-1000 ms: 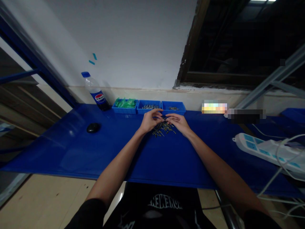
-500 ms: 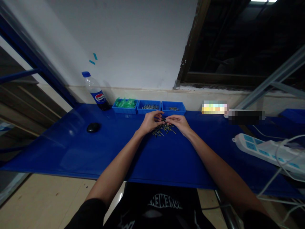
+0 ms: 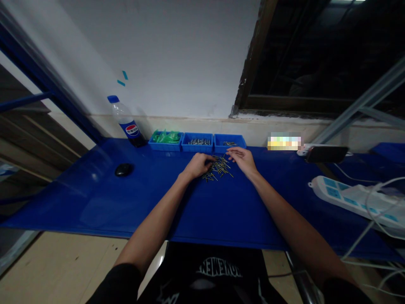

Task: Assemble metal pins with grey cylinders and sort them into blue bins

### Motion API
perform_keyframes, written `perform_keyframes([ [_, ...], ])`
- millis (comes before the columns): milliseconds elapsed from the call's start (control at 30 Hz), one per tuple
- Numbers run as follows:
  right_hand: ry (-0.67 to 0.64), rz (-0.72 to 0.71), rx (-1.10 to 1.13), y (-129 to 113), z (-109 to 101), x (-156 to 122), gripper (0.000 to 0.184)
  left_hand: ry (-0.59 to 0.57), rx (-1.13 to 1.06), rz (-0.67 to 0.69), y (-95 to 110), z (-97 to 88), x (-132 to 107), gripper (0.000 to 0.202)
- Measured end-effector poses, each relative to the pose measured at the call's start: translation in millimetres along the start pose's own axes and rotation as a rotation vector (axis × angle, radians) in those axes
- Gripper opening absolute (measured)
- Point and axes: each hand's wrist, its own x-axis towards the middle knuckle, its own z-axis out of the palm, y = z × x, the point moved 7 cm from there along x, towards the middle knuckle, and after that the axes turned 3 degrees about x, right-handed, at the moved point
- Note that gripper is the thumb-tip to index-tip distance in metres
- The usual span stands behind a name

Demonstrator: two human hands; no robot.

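Observation:
A loose pile of small metal pins (image 3: 219, 168) lies on the blue table top (image 3: 221, 211). My left hand (image 3: 198, 164) rests at the pile's left edge, its fingers curled down onto the pins. My right hand (image 3: 242, 158) is at the pile's far right side, its fingers drawn together and pointing at the near rim of the right blue bin (image 3: 237, 148). What either hand pinches is too small to make out.
Three blue bins stand in a row by the wall: one with green parts (image 3: 166, 137), a middle bin (image 3: 198, 147) with metal parts, and the right one. A cola bottle (image 3: 126, 121) and a black mouse (image 3: 124, 169) are at the left. At the right are a power strip (image 3: 351, 198) with cables and a phone (image 3: 325, 153).
My hands, pinched together above the pile before, have parted. The right hand moved up towards the right bin and the left hand dropped onto the pins.

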Motion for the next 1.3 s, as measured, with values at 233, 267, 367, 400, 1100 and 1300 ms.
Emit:
perform_keyframes([
  [233, -0.084, -0.111, -0.420, -2, 8, -10, 0.014, 0.044, 0.047, -0.017, -6, -1.1, 0, 0.034],
  [267, -0.107, -0.106, -0.403, 0, 11, -11, 0.014, 0.040, 0.041, -0.024, -6, -0.9, 0, 0.033],
  [367, -0.153, -0.078, -0.314, 5, 16, -10, 0.016, 0.040, 0.035, -0.028, -6, -0.5, 0, 0.035],
  [400, -0.154, -0.066, -0.288, 7, 17, -9, 0.016, 0.044, 0.041, -0.026, -7, -0.3, 0, 0.036],
  [1100, -0.087, 0.047, -0.118, 12, 12, -7, 0.019, 0.028, 0.168, -0.091, -5, -4.7, -1, 0.028],
  [1300, -0.050, 0.034, -0.083, 9, 10, -6, 0.023, 0.152, -0.010, -0.006, 5, -13.7, 1, 0.023],
])
